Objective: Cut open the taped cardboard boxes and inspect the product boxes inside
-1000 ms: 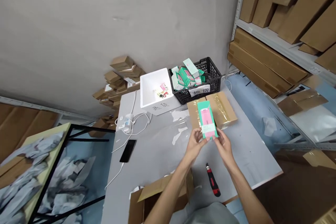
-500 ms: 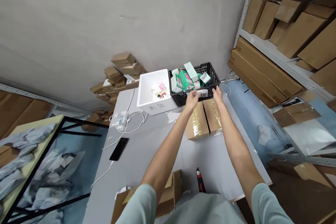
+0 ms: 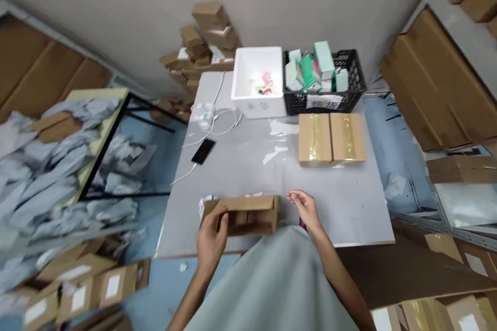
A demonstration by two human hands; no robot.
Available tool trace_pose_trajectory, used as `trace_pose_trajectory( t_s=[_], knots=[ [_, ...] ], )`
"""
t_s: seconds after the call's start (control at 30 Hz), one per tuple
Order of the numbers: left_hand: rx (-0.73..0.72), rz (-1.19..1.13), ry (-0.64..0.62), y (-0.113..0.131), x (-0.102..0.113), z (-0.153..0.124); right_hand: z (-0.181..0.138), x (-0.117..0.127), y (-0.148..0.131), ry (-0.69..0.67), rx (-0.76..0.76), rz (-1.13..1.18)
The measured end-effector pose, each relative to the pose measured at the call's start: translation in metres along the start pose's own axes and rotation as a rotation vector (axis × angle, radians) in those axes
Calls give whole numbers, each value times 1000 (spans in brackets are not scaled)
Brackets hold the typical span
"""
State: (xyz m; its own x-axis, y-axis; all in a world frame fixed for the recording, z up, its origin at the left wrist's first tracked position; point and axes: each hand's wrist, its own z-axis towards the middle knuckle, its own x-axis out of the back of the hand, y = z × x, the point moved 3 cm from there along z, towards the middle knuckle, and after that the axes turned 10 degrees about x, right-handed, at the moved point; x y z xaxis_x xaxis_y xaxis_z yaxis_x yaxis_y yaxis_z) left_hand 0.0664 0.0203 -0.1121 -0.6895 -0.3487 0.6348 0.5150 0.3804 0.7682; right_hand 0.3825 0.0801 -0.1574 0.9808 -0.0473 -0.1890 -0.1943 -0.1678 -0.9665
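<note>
Both hands have come back from the far end of the table – half a second ago they were up at the rim of the black basket (image 3: 356,81), and the green-and-pink carton I was holding a second ago is no longer in them. My view has swung too, and now looks almost straight down over the grey table (image 3: 240,165).

Writing first: the white label (image 3: 325,101) on the front of the basket carries dark handwritten characters, and so does the paper sheet (image 3: 261,107) under the white foam tub (image 3: 241,70), but both are too blurred here to read. The mint-green cartons (image 3: 323,59) heaped in the basket show no print I can make out.

My left hand (image 3: 212,237) now holds the left end of the open cardboard box (image 3: 252,211), thumb on the near side and fingers wrapped round the corner. That box sits at the near edge of the table, right in front of my body – plain brown, low and long, its flaps folded open, a bit of white paper showing at its left corner.

My right hand (image 3: 306,208) hovers just beside the box's right end, holding nothing, fingers loosely half-curled with the palm turned up.

Further up the table lie two taped brown cartons (image 3: 332,137) side by side, touching, just this side of the basket. A black phone (image 3: 204,151) lies on its white cable to the left.
</note>
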Motion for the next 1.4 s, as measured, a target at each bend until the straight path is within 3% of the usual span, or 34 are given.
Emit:
trace_pose_trajectory(
  t_s=[0.13, 0.3, 0.4, 0.53, 0.6, 0.7, 0.87, 0.97, 1.07, 1.2, 1.4],
  knots=[
    [37, -26, 19, -7, 16, -17, -43, -44, 15, -160, -71, -68],
    [43, -72, -20, -30, 38, -24, -75, -75, 18, -275, -92, -220],
    [54, -106, -12, -65, 59, -17, -91, -96, 10, -268, -45, -356],
    [124, -84, -5, -133, 85, 17, -110, -144, -3, -206, 46, -501],
    [181, 1, -90, -168, 89, 41, -119, -173, -6, -169, 79, -553],
    [230, 165, -323, -209, 78, 73, -133, -220, -1, -189, 72, -610],
    [170, 302, -591, -229, 41, 109, -148, -292, 36, -447, 8, -773],
    [152, 406, -729, -235, 25, 113, -140, -326, 67, -594, -48, -968],
    [97, 495, -808, -244, 23, 101, -113, -355, 98, -650, -83, -1215],
    [95, 500, -732, -257, 34, 76, -66, -384, 136, -696, -197, -1466],
    [171, 428, -615, -264, 36, 45, -31, -400, 168, -645, -301, -1487]
  ],
)
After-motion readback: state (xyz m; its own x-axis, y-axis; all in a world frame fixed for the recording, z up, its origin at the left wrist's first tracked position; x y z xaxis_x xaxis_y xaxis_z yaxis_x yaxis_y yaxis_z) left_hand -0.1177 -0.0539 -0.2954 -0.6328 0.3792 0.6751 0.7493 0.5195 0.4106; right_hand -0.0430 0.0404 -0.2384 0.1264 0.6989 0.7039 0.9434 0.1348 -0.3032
